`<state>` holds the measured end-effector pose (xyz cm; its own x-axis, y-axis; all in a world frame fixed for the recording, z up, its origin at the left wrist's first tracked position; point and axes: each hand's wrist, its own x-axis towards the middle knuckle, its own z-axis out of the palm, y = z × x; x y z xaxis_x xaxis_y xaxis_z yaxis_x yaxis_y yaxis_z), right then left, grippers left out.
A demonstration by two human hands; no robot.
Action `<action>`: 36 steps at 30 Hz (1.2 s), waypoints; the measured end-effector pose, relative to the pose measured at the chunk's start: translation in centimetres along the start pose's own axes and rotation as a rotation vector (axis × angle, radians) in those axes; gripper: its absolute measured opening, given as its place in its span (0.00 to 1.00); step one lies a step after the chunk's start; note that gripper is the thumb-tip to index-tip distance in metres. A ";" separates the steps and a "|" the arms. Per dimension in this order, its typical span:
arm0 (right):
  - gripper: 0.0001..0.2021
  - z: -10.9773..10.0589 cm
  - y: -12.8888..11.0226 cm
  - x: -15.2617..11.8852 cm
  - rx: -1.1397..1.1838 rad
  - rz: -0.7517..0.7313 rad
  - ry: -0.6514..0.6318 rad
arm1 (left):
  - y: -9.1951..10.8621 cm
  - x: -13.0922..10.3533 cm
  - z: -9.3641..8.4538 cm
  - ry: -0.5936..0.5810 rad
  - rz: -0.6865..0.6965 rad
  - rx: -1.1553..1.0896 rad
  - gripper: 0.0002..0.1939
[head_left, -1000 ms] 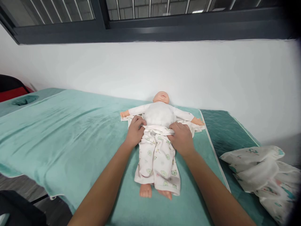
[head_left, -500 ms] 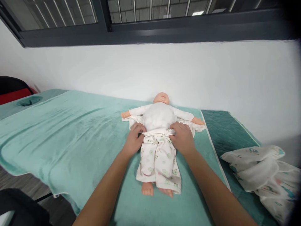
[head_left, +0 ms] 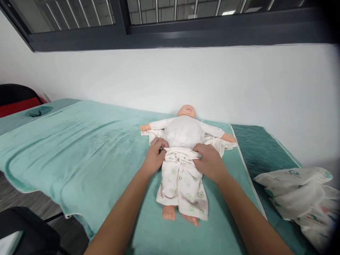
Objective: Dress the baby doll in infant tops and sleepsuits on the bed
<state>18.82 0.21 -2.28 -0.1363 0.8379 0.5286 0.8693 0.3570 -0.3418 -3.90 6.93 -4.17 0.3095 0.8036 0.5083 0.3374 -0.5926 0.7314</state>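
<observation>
From far away, I look down through the head camera and see a doll [head_left: 184, 129] lying on its back in the middle of the frame. It has a white top, and its arms are spread wide. Its pants [head_left: 183, 180], white with little green animal faces, are on its legs, and two bare feet poke out at the bottom.

My left hand [head_left: 156, 154] pinches the top edge of the pants at the side nearer the left of the frame. My right hand [head_left: 210, 159] pinches the same edge at the other side. Both hands are curled narrow, and my fingers hide the two ends of that edge. A white cloth [head_left: 220, 144] lies under the doll's arms and sticks out on both sides.

All of this is on a soft light green cover [head_left: 69, 156], with wrinkles at the left. A white wall [head_left: 170, 78] stands right behind the doll's head, so that way is blocked. Above it, across the top, is a dark window frame [head_left: 175, 36] with metal bars [head_left: 175, 10].

At the lower right, a puffy white bundle [head_left: 297, 194] with colored prints sits on a darker green mat [head_left: 257, 148], well apart from my right hand. A black and red thing [head_left: 20, 97] is at the left edge. A black thing [head_left: 34, 230] fills the lower left corner, over a gray floor [head_left: 34, 203].
</observation>
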 end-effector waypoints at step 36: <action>0.31 -1.4 4.7 -1.0 0.623 0.493 -0.345 | 0.0 0.0 -0.4 -0.037 -0.069 -0.023 0.17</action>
<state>23.72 0.50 -3.31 -0.0367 0.9991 -0.0229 0.4618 -0.0034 -0.8870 -4.26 6.93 -3.95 0.3193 0.8396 0.4395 0.3387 -0.5342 0.7745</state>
